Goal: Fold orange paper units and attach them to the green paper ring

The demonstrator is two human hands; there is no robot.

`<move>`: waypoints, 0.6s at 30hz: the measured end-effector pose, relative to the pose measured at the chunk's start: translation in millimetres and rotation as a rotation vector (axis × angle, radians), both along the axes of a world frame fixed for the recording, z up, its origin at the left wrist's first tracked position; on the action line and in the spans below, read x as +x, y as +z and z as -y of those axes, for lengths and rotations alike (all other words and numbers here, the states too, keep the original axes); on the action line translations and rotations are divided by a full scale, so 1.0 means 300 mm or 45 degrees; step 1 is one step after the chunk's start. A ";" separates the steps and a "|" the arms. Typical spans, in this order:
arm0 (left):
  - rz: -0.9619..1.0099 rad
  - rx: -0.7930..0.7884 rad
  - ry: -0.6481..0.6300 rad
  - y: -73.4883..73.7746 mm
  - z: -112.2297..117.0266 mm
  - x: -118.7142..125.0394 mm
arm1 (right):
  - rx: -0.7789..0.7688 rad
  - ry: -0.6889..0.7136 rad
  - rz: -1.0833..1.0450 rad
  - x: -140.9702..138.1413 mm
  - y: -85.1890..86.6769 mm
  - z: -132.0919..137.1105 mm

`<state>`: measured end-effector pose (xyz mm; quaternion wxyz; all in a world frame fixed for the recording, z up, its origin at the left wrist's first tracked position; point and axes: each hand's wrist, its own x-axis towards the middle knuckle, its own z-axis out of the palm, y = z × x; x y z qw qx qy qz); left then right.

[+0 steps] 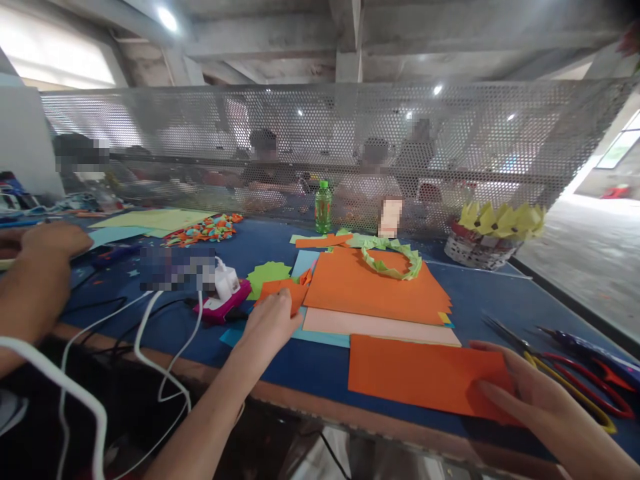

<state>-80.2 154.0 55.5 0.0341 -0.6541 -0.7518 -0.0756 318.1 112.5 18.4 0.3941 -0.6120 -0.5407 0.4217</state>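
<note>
My right hand grips the right end of an orange paper rectangle at the front edge of the blue table, thumb on top. My left hand is closed on a smaller orange paper piece; its fingertips are partly hidden. Between the hands lies a stack of large orange sheets over a pale pink sheet and light blue paper. On the stack rests a ring of folded green paper. Scalloped green paper lies just behind my left hand.
Scissors and a dark blue pen-like tool lie at the right. A power strip with cables is left of my left hand. Behind are a green bottle, a paper basket and a mesh screen. Another person's arm reaches in from the left.
</note>
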 end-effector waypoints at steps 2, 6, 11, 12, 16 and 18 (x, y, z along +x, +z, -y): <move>-0.018 -0.010 0.005 0.000 -0.003 0.000 | -0.009 -0.004 -0.005 -0.003 0.010 0.004; -0.036 -0.017 0.029 -0.006 -0.003 -0.008 | -0.043 0.031 0.017 -0.021 0.049 0.027; -0.029 -0.045 0.036 -0.002 -0.006 -0.033 | -0.075 0.108 -0.075 -0.024 0.051 0.030; -0.032 -0.038 0.048 0.001 -0.006 -0.036 | -0.076 0.104 -0.091 -0.023 0.048 0.028; -0.044 0.036 0.111 0.008 -0.004 -0.042 | -0.074 0.090 -0.085 -0.025 0.044 0.030; -0.045 0.088 0.146 0.009 0.000 -0.042 | -0.084 0.096 -0.110 -0.028 0.046 0.033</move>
